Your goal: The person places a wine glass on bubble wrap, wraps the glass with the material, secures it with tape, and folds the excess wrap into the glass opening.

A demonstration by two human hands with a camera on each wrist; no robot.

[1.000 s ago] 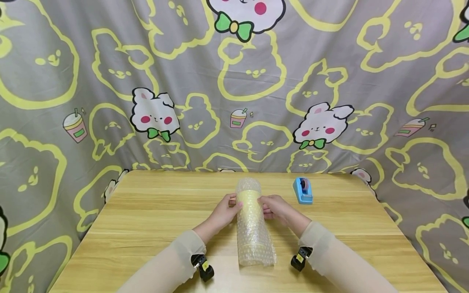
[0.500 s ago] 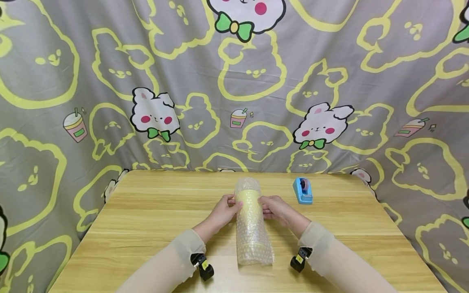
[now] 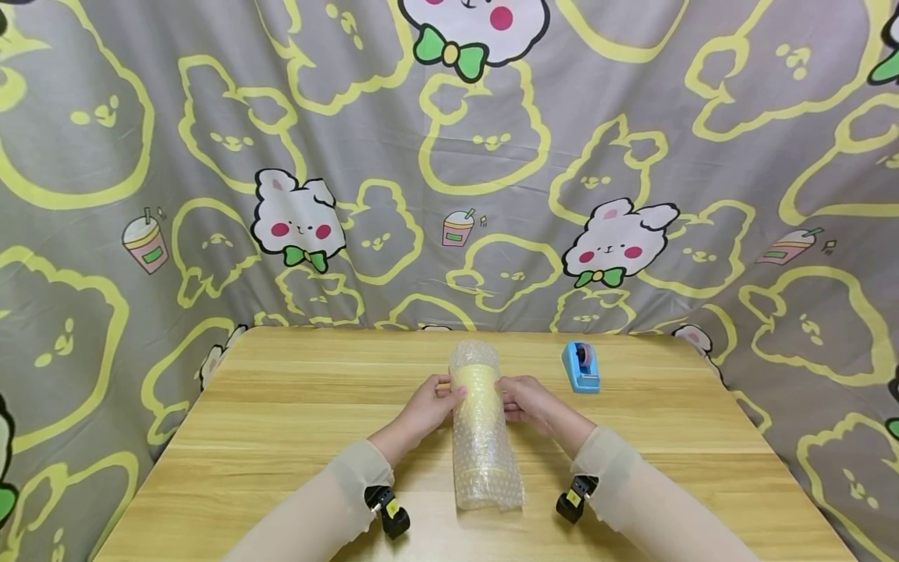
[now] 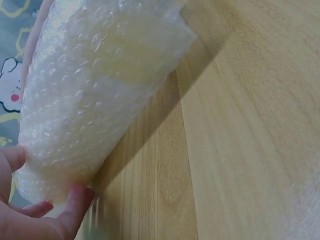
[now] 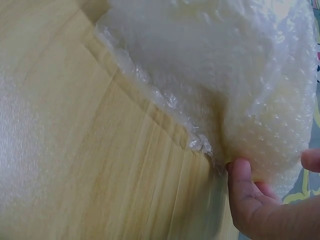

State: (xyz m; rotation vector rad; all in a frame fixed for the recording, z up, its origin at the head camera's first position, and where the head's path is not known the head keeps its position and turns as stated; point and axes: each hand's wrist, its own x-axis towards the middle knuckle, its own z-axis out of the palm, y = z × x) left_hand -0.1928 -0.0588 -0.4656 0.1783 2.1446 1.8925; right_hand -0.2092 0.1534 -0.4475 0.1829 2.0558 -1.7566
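Observation:
A long roll of clear bubble wrap (image 3: 481, 449) lies lengthwise in the middle of the table, pointing away from me. Something pale yellow shows through it; what that is, I cannot tell. My left hand (image 3: 423, 407) grips the roll's left side past its middle, thumb on top. On the opposite side my right hand (image 3: 537, 402) holds it the same way. In the left wrist view, thumb and fingers of the left hand (image 4: 42, 217) press the bubbly surface. The right wrist view has a loose edge of bubble wrap (image 5: 170, 102) lying over the table, with the right hand (image 5: 260, 205) pinching nearby.
A blue tape dispenser (image 3: 581, 368) with a roll of tape stands at the back right of the wooden table (image 3: 302, 390). Behind the table hangs a grey curtain (image 3: 393, 156) with cartoon rabbits. Each wrist carries a small black camera (image 3: 392, 517).
The near end of the roll has shifted slightly left, and its loose right edge has drawn in a little. Both hands keep nearly the same places and their hold.

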